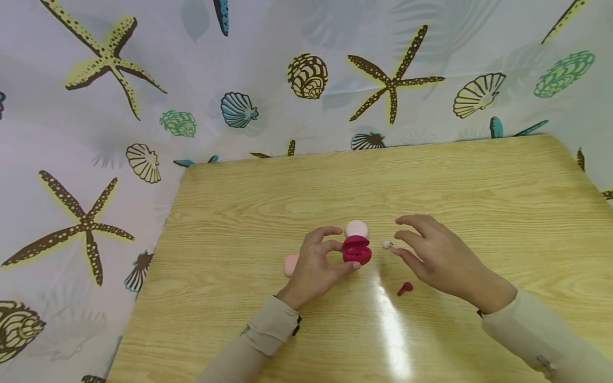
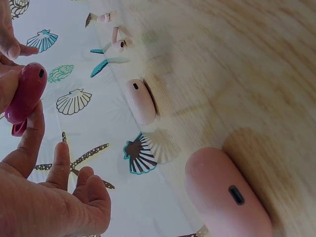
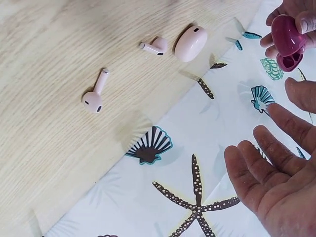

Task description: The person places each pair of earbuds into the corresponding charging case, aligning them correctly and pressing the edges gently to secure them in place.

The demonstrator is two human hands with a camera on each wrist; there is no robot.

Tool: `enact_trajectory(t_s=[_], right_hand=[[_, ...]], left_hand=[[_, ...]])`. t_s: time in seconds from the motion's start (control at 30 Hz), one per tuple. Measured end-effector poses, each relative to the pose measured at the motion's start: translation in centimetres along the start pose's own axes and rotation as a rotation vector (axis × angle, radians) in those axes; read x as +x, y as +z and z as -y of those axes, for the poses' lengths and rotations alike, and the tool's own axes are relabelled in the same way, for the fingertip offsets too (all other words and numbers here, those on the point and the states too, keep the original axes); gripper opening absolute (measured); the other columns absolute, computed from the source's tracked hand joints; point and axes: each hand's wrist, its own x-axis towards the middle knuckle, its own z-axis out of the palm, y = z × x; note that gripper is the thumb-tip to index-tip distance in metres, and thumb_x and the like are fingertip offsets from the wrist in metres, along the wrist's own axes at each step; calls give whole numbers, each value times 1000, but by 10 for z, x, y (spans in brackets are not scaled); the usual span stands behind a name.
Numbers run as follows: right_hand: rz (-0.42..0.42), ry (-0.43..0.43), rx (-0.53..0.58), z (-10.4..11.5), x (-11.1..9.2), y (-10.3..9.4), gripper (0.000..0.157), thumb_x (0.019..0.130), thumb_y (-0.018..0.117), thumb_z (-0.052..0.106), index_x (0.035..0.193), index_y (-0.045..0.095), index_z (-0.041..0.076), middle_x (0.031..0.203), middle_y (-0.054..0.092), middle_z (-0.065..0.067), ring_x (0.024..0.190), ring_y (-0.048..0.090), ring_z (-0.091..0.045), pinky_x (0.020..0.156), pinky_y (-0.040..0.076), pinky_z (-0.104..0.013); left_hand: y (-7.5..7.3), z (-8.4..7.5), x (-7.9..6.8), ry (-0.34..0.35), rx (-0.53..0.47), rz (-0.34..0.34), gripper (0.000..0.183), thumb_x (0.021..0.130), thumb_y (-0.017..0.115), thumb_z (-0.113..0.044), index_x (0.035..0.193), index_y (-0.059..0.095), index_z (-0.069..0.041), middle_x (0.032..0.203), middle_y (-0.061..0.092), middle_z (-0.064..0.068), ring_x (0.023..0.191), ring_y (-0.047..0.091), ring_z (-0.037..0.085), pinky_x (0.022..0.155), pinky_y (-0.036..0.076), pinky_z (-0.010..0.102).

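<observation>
My left hand point(image 1: 318, 260) grips a magenta earbud case point(image 1: 356, 254) between thumb and fingers, its lid raised. The case point(image 2: 29, 91) also shows in the left wrist view, held above the table. My right hand point(image 1: 438, 258) is to the right of the case, fingers spread and loosely bent, holding nothing. Near its thumb tip lies a pale pink earbud point(image 1: 387, 244). Below that hand is a magenta earbud point(image 1: 405, 288). In the right wrist view a pale earbud point(image 3: 94, 96) and another pale earbud point(image 3: 155, 46) lie apart on the table.
A pale pink round case point(image 1: 356, 229) stands just behind the magenta one. A pink case point(image 1: 290, 265) is partly covered by my left hand; the left wrist view shows this pink case point(image 2: 224, 192) closed. The wooden table point(image 1: 239, 213) meets a shell-patterned cloth point(image 1: 268, 80) at its back and left.
</observation>
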Motion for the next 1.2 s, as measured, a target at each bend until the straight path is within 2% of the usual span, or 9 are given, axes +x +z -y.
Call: enact_trajectory(t_s=[0.37,0.5,0.57,0.6,0.7,0.73,0.8,1.0,1.2], right_hand=[[22,23,4,-7,-22,5,62,100,26,46,93,67,-1,108,64,-20,98,62,-33,74,55,-44],[49,38,10,-8,-31,9,45,99,45,39,93,67,0,109,64,-19,98,62,-33,72,55,-43],[58,43,21,-9,-36,12,42,98,48,38,92,67,1,109,64,-18,98,62,-32,72,55,-42],[63,46,27,-9,-39,13,34,96,55,33,92,67,1,109,64,-18,97,63,-32,71,55,-41],[89,64,37,-8,-46,18,21,87,70,22,90,67,2,107,65,-18,96,63,-31,70,55,-41],[105,73,38,-8,-48,20,20,84,72,20,90,67,2,107,65,-18,96,63,-32,72,56,-42],[140,89,35,-7,-53,24,23,72,80,9,89,67,2,106,65,-17,96,63,-33,74,56,-44],[177,98,17,-4,-67,36,21,69,81,12,83,66,8,103,66,-17,96,64,-33,70,56,-42],[198,118,16,-2,-69,40,17,72,80,14,80,65,10,104,66,-17,97,64,-32,69,56,-42]], left_hand=[[1,0,1,-9,-8,12,24,74,82,-25,89,74,-7,128,57,9,126,44,29,107,33,48],[1,0,1,-6,-11,12,24,74,82,-25,88,74,-7,128,57,8,126,45,29,106,34,49],[1,0,1,-8,-21,13,24,74,82,-24,88,74,-7,128,57,9,126,44,30,106,33,49],[1,0,2,-11,-24,13,23,74,82,-24,88,74,-7,128,57,9,126,44,30,106,33,49],[2,0,2,-22,-30,20,23,74,82,-24,89,74,-8,129,57,9,128,43,30,107,32,50],[2,0,2,-26,-31,23,23,75,82,-24,89,74,-8,129,56,9,128,43,30,107,32,50],[2,0,3,-30,-32,29,23,75,82,-24,89,74,-8,129,56,8,128,42,30,108,31,50],[4,-2,3,-21,-20,28,23,74,82,-24,88,74,-8,129,56,9,128,43,30,107,33,49],[6,-2,3,-14,-13,17,24,74,82,-25,88,74,-7,127,57,8,127,44,29,106,33,50]])
